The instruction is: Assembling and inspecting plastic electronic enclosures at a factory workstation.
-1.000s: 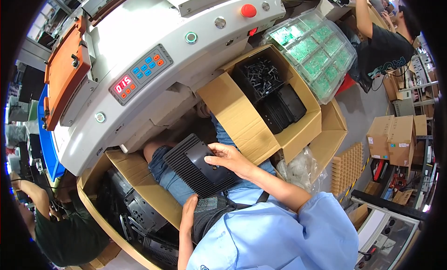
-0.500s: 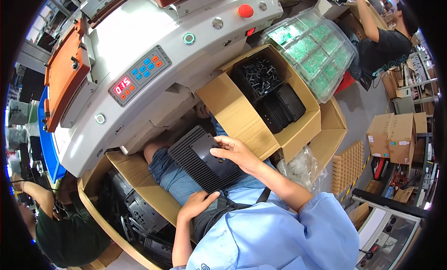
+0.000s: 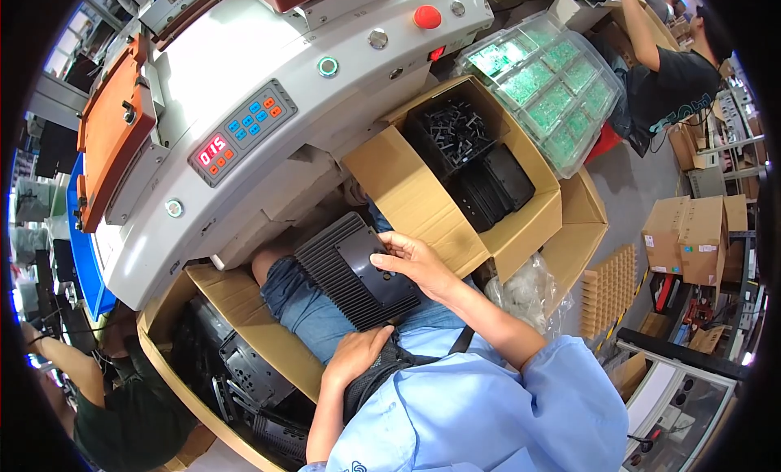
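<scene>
A black finned heatsink housing [image 3: 358, 268] lies tilted over my lap, with ribs along its left side and a smooth flat plate in the middle. My right hand [image 3: 416, 264] grips its far right edge, thumb on top and fingers partly hidden by the edge. Close to the housing's near corner, my left hand [image 3: 358, 356] rests against a black mesh pouch [image 3: 381, 373] at my waist. Its fingers look stretched out and flat.
Right of my lap stands an open carton [image 3: 521, 228] holding black housings and small black parts. Another carton [image 3: 150, 325] at left contains black metal parts. Ahead is a white machine [image 3: 268, 49] with a control panel. A clear tray [image 3: 561, 89] of green boards sits beyond.
The housing has shifted and tipped slightly in my right hand. My left hand has moved a little to the right, and its thumb no longer sticks out over the pouch.
</scene>
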A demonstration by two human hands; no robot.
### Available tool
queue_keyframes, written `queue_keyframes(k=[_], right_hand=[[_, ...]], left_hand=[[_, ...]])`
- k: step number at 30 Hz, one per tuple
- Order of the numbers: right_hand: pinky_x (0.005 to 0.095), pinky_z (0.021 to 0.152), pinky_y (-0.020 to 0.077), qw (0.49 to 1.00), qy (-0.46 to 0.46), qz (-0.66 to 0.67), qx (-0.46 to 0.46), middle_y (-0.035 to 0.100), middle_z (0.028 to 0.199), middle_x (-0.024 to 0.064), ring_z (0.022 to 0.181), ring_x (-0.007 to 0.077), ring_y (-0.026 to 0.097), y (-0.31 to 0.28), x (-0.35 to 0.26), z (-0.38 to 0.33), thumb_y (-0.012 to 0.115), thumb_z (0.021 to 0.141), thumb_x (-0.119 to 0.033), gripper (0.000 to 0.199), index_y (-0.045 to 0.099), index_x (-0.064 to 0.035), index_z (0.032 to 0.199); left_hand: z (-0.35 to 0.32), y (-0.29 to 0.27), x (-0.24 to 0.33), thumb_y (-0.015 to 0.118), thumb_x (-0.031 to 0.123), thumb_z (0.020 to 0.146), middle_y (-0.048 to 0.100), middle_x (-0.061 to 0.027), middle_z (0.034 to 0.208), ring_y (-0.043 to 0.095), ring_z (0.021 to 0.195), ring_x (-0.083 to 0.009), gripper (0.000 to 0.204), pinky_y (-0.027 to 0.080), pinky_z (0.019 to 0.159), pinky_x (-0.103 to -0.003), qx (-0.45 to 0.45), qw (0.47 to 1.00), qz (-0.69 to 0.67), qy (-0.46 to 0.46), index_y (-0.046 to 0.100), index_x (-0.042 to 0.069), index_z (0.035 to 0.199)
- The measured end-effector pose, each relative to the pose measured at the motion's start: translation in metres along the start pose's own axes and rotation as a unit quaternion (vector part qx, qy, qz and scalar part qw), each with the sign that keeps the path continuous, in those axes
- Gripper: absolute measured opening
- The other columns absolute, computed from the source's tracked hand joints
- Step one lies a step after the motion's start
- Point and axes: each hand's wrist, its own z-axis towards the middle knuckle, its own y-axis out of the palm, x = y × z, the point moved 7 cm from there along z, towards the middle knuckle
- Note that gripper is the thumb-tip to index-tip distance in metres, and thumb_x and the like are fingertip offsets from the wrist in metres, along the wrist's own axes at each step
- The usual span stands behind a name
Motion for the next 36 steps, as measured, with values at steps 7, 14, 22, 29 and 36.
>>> queue_keyframes(k=[7,14,22,29,36], right_hand=[[0.0223,0.085,0.0432,1.0,-0.003,0.004,0.005,0.06,0.103,-0.0012,0.094,0.0055,0.054,0.0,-0.004,-0.004,0.065,0.088,-0.017,0.033,0.057,-0.003,0.117],[0.0244,0.083,0.0442,0.993,0.012,0.112,0.024,0.062,0.103,0.0009,0.092,0.0083,0.056,-0.002,-0.008,-0.002,0.064,0.086,-0.014,0.029,0.058,-0.0041,0.113],[0.0288,0.098,0.0425,0.983,-0.043,0.1,0.148,0.061,0.114,0.0069,0.108,0.0159,0.056,-0.057,-0.026,-0.013,0.064,0.085,-0.01,0.038,0.055,-0.002,0.121],[0.0296,0.096,0.0448,0.981,-0.071,0.105,0.149,0.06,0.118,0.0068,0.108,0.0163,0.057,-0.082,-0.045,-0.009,0.058,0.09,-0.007,0.036,0.052,-0.0022,0.125],[0.0321,0.095,0.0468,0.985,-0.044,0.118,0.122,0.062,0.116,0.009,0.106,0.0192,0.059,-0.076,-0.04,-0.005,0.057,0.091,-0.006,0.029,0.056,-0.0018,0.119]], left_hand=[[0.0,-0.002,0.005,0.033,0.029,0.099,0.065,-0.0146,0.103,0.061,0.092,-0.0345,0.035,0.045,0.078,-0.045,-0.032,0.999,0.018,-0.022,0.057,0.008,0.113],[-0.009,0.007,-0.032,0.044,0.034,0.094,0.062,-0.0232,0.107,0.056,0.099,-0.0426,0.038,0.045,0.084,-0.046,0.062,0.989,-0.104,-0.084,0.059,0.004,0.112],[-0.078,-0.014,-0.097,0.045,0.027,0.099,0.064,-0.0143,0.097,0.06,0.095,-0.0215,0.033,0.045,0.086,-0.03,0.334,0.883,-0.275,-0.184,0.058,0.0,0.111],[-0.144,0.062,-0.114,0.035,0.037,0.101,0.061,-0.0101,0.095,0.056,0.089,-0.0182,0.046,0.044,0.084,-0.029,0.32,0.823,-0.383,-0.272,0.058,-0.002,0.106],[-0.131,0.074,-0.132,0.03,0.054,0.098,0.061,-0.0123,0.089,0.055,0.086,-0.019,0.066,0.042,0.083,-0.03,0.293,0.785,-0.462,-0.289,0.061,-0.004,0.094]])
